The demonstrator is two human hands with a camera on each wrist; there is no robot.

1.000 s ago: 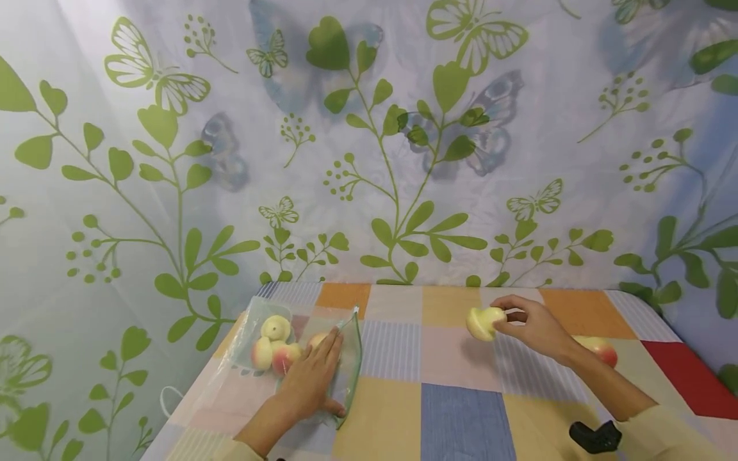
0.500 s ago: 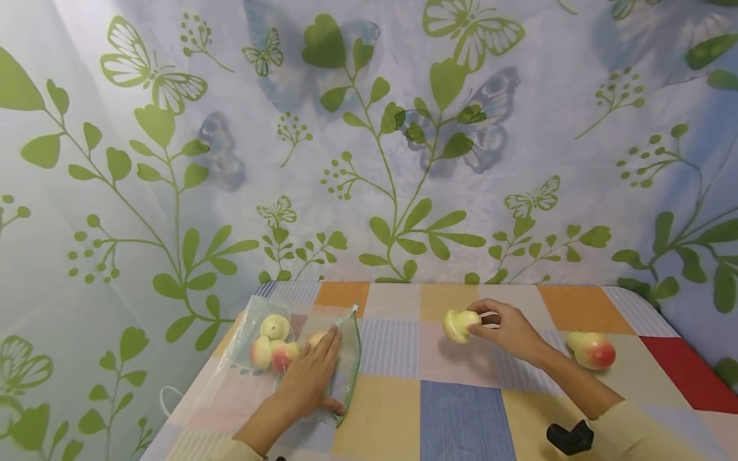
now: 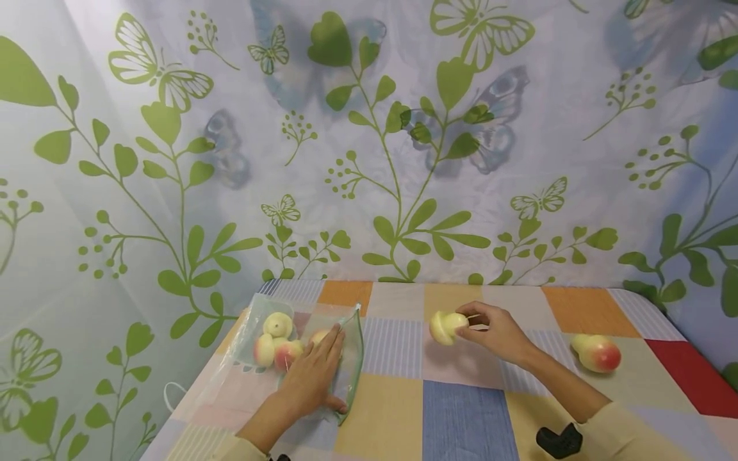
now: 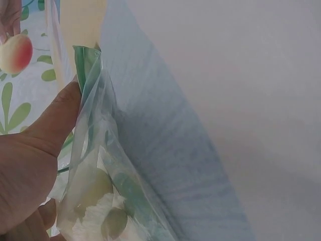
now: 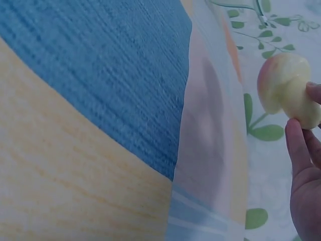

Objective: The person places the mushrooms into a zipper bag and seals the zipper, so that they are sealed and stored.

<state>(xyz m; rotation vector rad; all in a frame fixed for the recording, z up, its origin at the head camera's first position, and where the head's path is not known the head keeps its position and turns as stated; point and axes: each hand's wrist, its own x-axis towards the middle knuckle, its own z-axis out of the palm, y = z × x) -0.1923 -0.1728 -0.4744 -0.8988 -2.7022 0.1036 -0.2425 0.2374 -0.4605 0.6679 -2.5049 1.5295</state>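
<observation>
One pear (image 3: 446,328) is pinched by its narrower end between the thumb and fingers of the right hand (image 3: 497,334), its broad, pale-yellow end pointing left. It is held above a patchwork tablecloth (image 3: 464,413), with a shadow on the cloth below it, and well apart from the clear zip bag (image 3: 351,366) on the left. The left hand (image 3: 311,376) lies across that bag with its fingers stretched out and grasps no fruit; its thumb rests by the bag's green edge (image 3: 362,349), which faces right. Inside the bag, three yellow-and-red fruits (image 3: 278,325) sit touching in a cluster left of the fingers, and another shows partly behind the fingers. A second pear (image 3: 597,353), yellow with a red blush, lies on the cloth to the right of the right forearm, near a red patch. Cream sleeves (image 3: 625,430) cover both arms, and a black device (image 3: 559,440) shows beside the right one. Behind the table hangs a pale curtain (image 3: 346,224) printed with green leaves and butterflies.
</observation>
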